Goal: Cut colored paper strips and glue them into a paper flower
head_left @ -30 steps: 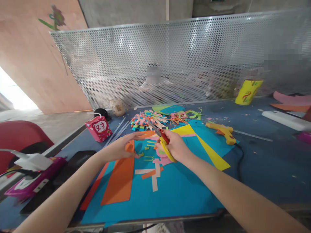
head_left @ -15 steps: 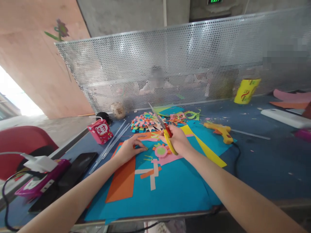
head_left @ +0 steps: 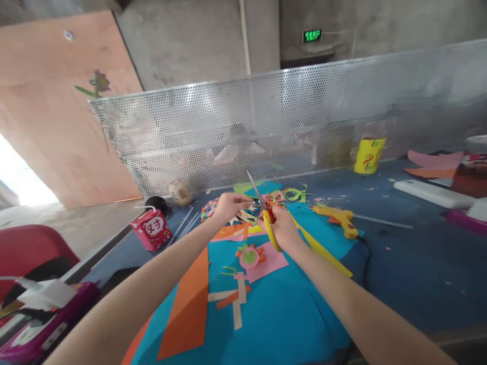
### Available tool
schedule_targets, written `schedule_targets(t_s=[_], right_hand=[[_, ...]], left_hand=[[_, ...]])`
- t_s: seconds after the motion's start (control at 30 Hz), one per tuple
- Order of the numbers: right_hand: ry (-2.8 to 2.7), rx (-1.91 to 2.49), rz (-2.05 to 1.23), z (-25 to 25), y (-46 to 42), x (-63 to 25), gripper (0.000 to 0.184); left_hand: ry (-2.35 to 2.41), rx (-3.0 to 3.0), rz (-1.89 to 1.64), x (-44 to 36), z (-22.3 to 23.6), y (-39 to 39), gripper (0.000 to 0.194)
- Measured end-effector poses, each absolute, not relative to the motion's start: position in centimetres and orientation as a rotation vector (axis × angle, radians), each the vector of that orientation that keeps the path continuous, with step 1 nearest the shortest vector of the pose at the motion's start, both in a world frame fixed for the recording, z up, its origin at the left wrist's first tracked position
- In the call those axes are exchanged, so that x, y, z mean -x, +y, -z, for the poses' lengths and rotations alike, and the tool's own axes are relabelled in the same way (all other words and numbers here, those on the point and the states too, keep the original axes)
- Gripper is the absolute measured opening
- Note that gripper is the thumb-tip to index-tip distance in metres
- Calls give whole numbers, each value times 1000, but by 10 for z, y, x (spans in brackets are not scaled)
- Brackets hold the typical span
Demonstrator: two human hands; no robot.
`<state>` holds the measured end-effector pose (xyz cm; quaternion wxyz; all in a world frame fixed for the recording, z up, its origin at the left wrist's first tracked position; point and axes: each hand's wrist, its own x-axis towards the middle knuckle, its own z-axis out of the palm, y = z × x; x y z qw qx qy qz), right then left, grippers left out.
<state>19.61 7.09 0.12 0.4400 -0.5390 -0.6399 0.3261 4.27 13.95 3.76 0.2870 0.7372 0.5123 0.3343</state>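
Note:
My right hand (head_left: 282, 226) grips yellow-and-red scissors (head_left: 266, 215), blades pointing up and away. Raised beside the blades, my left hand (head_left: 228, 205) has its fingers pinched together over a pile of coloured paper scraps (head_left: 243, 215); whatever they hold is too small to make out. Below the hands a small paper flower (head_left: 249, 256) lies on a pink sheet (head_left: 268, 261), on top of a large blue sheet (head_left: 274, 314). An orange sheet (head_left: 188, 309) lies at its left, a yellow sheet (head_left: 323, 251) under my right wrist.
A yellow glue gun (head_left: 338, 218) with a black cord lies to the right. A red drink carton (head_left: 152, 229) stands at left, a purple box (head_left: 41, 324) near the left edge. A perforated metal screen (head_left: 304, 116) backs the table; a yellow bag (head_left: 368, 156) leans against it.
My left hand lifted off the blue sheet and rose toward the scissor blades. My right hand moved farther away with the scissors. The view tilted upward.

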Motion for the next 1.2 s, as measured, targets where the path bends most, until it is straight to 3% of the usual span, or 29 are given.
schedule_targets(t_s=[0.3, 0.6, 0.83, 1.13, 1.2], right_hand=[[-1476, 1437, -829, -6, 77, -206, 29], [-1382, 1351, -1183, 9, 75, -184, 30], [-1490, 1201, -1262, 13, 53, -170, 28], [-1579, 1170, -1149, 15, 50, -171, 21], [-1597, 1142, -1072, 11, 45, -172, 18]], left_hand=[[1195, -1796, -1019, -103, -35, 181, 29], [1101, -1565, -806, -27, -21, 76, 28], [1128, -1387, -1092, -20, 7, 28, 24], [1028, -1087, -1364, -9, -8, 24, 10], [987, -1004, -1445, -7, -13, 21, 17]])
